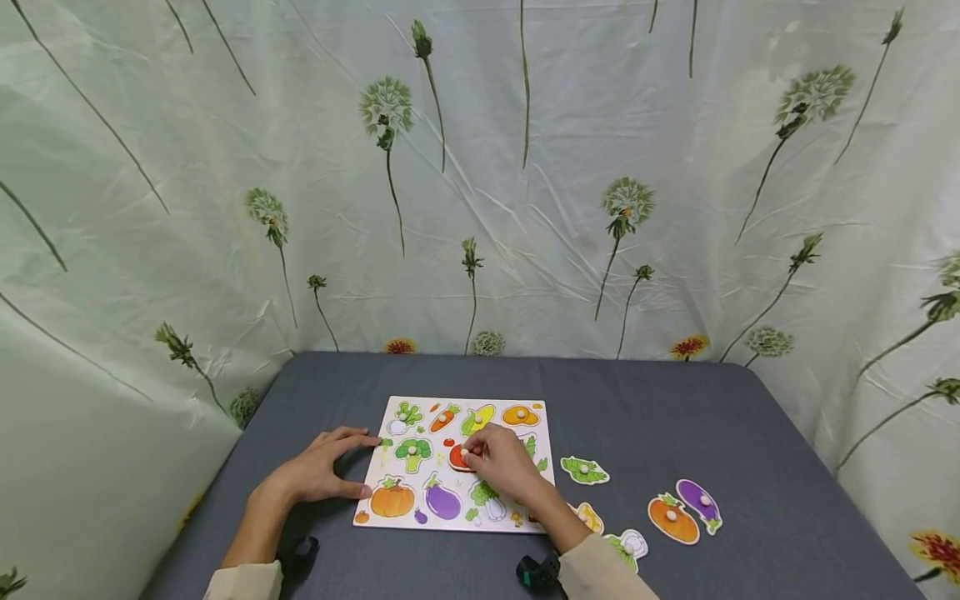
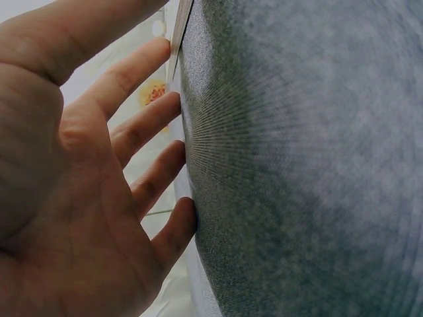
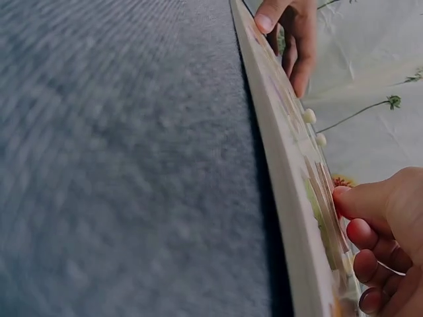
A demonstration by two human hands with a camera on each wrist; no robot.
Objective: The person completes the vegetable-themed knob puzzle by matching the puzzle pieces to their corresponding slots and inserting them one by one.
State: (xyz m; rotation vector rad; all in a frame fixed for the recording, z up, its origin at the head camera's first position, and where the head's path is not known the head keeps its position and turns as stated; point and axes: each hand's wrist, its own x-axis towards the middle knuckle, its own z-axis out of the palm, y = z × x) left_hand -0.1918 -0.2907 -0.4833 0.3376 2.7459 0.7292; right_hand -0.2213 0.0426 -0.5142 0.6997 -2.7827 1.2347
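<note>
A white vegetable puzzle board (image 1: pixel 442 523) lies on the table. My right hand (image 1: pixel 512 468) pinches a red tomato piece (image 1: pixel 457 459) at its knob over the middle row; the right wrist view shows thumb and fingertips close over the board, with a thin piece edge below them. My left hand (image 1: pixel 315 472) rests at the board's left edge, thumb and index fingertip on it, fingers spread and fairly straight. Knobbed pieces on the board include a carrot (image 1: pixel 443 419), corn (image 1: pixel 478 420) and broccoli (image 1: pixel 412 453). The bottom row shows a pumpkin picture (image 1: pixel 392 500) and an eggplant picture (image 1: pixel 442 502) without knobs.
Right of the board lie a green leafy piece (image 1: pixel 585 471), a yellow piece (image 1: pixel 589 517), a white-and-green piece (image 1: pixel 630 546), a pumpkin piece (image 1: pixel 673 521) and an eggplant piece (image 1: pixel 697 502). A flower-patterned curtain (image 1: pixel 525 208) stands behind the grey tabletop (image 1: pixel 637 400).
</note>
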